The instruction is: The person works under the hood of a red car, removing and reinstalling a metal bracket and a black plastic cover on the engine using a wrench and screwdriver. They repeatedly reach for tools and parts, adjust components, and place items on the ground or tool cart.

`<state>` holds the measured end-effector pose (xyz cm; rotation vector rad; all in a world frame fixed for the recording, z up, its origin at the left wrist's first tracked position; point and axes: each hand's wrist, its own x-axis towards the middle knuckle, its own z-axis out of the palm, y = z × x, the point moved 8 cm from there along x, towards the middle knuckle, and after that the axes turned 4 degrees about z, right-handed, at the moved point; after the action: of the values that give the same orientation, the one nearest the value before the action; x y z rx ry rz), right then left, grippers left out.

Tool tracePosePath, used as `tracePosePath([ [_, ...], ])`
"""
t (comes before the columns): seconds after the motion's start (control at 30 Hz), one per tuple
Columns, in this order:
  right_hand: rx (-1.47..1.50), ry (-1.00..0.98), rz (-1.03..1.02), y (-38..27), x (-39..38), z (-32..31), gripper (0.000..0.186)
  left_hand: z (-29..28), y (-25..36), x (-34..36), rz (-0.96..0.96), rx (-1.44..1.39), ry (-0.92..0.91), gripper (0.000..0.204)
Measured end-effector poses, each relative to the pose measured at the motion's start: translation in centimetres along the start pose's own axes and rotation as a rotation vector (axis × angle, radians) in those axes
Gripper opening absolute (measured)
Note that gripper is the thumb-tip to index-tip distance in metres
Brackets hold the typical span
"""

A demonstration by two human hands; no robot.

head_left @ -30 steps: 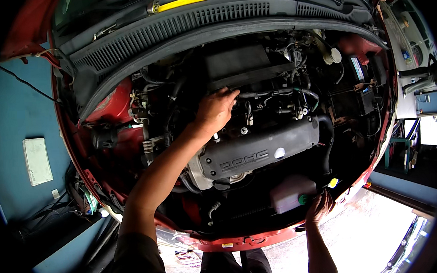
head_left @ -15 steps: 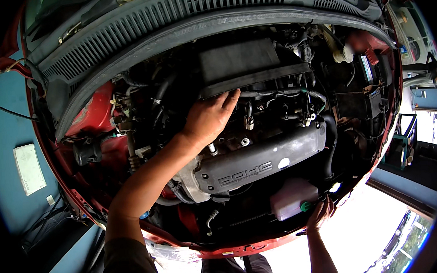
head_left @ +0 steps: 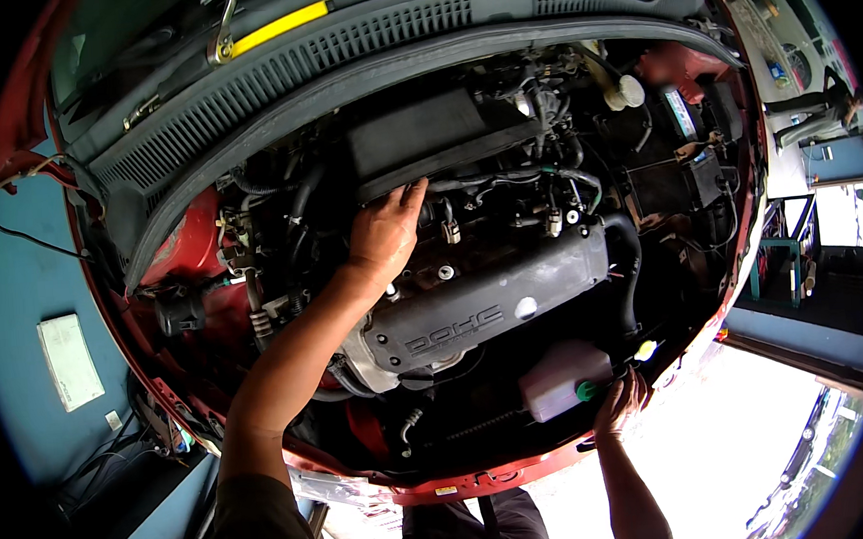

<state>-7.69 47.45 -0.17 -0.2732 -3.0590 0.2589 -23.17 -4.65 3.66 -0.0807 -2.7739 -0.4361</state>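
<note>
Bodywork of red painted metal frames a dark, crowded engine bay, its front edge nearest the person. A long, curved cowl of black plastic with rows of slots spans the far side. A dark grey, elongated engine cover lies slantwise mid-bay, and just behind it sits a flat-topped, rectangular black box. A pale pink, translucent plastic tank stands near the front edge, right of centre. The left hand reaches to the box's near lower edge; its index and middle fingers lie close together, tips against that edge, while the thumb is hidden, so whether it grips the box cannot be told. Beside the tank is the right hand, fingers extended upward and nearly together; whether they hold anything cannot be told. A round green cap on the tank is just beside this hand, and a small yellow cap shows beyond the fingertips
</note>
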Motion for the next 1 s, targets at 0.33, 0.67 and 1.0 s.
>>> tracePosePath([
  [0.33, 0.087, 0.052, 0.03, -2.5, 1.6, -2.4, 0.05, -0.3, 0.0, -2.6, -0.166, 0.044, -0.223, 0.042],
  [0.67, 0.211, -0.006, 0.112, -1.4, 0.4, -3.6, 0.057, -14.0, 21.2, -9.5, -0.212, -0.275, -0.164, 0.053],
  [1.0, 0.962, -0.01, -0.069, 10.5, -2.2, -13.1, 0.069, -14.0, 40.7, -22.2, -0.483, -0.542, -0.353, 0.056],
])
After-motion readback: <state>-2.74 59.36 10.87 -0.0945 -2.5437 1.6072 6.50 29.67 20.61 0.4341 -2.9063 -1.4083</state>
